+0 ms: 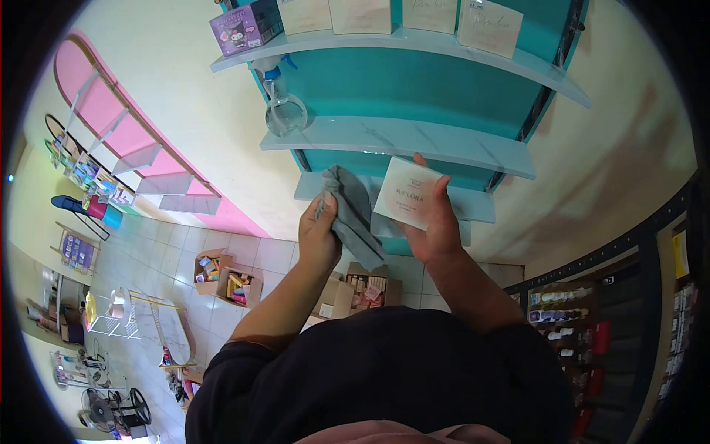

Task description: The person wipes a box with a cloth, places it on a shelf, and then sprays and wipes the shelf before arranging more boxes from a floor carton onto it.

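The left hand has its fingers closed on a crumpled grey cloth, which hangs toward the other hand. The right hand is partly open, its thumb along one edge of a square white box and its fingers behind. Beyond the left fingers, a clear round spray bottle with a blue neck stands on a pale marbled shelf.
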The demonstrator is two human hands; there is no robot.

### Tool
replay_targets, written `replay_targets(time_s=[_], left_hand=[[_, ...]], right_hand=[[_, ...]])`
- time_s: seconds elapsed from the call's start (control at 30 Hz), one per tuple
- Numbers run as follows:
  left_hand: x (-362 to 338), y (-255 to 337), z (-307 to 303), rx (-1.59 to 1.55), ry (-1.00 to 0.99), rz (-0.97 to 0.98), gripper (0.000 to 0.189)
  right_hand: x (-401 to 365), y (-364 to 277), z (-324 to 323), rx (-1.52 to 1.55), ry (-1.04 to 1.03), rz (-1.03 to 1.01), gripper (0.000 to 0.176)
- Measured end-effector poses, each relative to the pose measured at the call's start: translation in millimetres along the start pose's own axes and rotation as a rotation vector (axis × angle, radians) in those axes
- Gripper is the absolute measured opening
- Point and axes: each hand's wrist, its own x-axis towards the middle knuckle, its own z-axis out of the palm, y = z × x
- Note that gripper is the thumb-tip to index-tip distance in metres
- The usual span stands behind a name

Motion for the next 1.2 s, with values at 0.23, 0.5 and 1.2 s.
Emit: replay_targets(time_s=[0.23,0.5,1.2], left_hand=[[-21,-4,9,0.854,-0.305,0.339,0.053],[-24,8,31,1.258,-0.525,0.601,0.059],[-13,-1,62,1.362,-0.491,0.685,0.055]], right_hand=[[3,22,2,-0.263,0.291,0.101,0.074],[-10,30,-8,0.265,-0.074,0.412,0.082],[-12,7,0,0.312,-0.162,0.170,0.095]])
